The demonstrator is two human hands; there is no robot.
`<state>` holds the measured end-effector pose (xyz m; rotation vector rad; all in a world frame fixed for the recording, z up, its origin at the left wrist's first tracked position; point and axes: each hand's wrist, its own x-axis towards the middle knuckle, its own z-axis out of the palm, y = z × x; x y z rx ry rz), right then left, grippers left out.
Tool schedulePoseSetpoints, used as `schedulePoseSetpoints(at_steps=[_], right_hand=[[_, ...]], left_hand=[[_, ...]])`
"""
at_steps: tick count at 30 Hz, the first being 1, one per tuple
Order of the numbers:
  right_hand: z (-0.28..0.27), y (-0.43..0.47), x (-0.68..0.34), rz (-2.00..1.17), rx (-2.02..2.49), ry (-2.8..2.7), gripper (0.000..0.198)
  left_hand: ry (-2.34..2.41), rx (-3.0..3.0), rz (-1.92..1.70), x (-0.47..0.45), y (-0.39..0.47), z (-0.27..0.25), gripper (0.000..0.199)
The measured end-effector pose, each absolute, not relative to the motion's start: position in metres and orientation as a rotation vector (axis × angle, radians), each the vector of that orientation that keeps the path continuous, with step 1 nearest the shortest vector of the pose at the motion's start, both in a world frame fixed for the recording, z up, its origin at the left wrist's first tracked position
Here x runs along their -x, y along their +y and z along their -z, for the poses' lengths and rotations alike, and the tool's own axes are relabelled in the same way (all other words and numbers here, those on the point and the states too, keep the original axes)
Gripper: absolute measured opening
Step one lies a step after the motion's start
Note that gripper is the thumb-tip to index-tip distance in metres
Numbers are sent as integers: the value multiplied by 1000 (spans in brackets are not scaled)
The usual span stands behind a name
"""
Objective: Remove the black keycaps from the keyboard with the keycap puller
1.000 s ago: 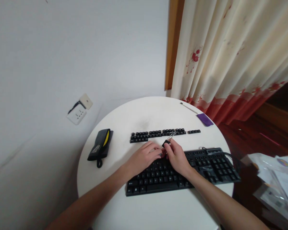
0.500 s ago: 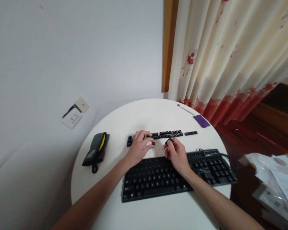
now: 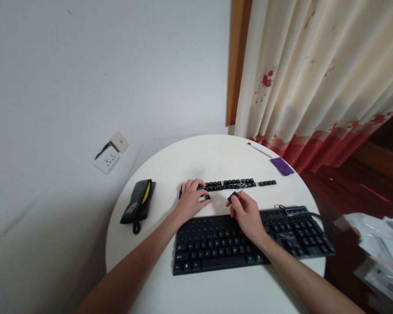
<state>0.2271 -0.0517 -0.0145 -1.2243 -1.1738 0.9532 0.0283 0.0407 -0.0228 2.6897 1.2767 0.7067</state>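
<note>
My left hand rests over the row of loose black keycaps behind the keyboard. A single keycap sits between its thumb and forefinger, just in front of that row. In my right hand is a wire keycap puller with a black handle, gripped by thumb and fingers. Its thin wires stick out past the hand, and one end lies in line with the keycaps. Below both hands is the black keyboard, its top rows without caps; my right wrist passes above it.
A black pouch with a yellow strip lies at the left of the round white table. A thin brush and a purple cloth lie at the back right. Plastic-wrapped papers are beyond the right edge.
The whole view has shifted, so everything appears a little further right. Both hands keep nearly the same places over the keyboard and keycaps, with the puller still in the right.
</note>
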Motion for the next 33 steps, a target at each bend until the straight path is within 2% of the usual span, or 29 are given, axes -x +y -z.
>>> schedulePoseSetpoints(at_steps=[9,24,30,33], right_hand=[[13,-53,-226,-930,1226,-1181,31],[13,-54,-227,-932,1225,-1200,30],[10,-55,-229,-939,1212,-1229,30],[5,-57,-233,-976,1186,-1315,24]], left_hand=[[1392,-2656,-779,-33,38,23,57],[1529,-2594,-794,-32,44,30,55],[1486,-2571,-814,-31,44,27,56],[1361,-2531,-857,-30,40,19,51]])
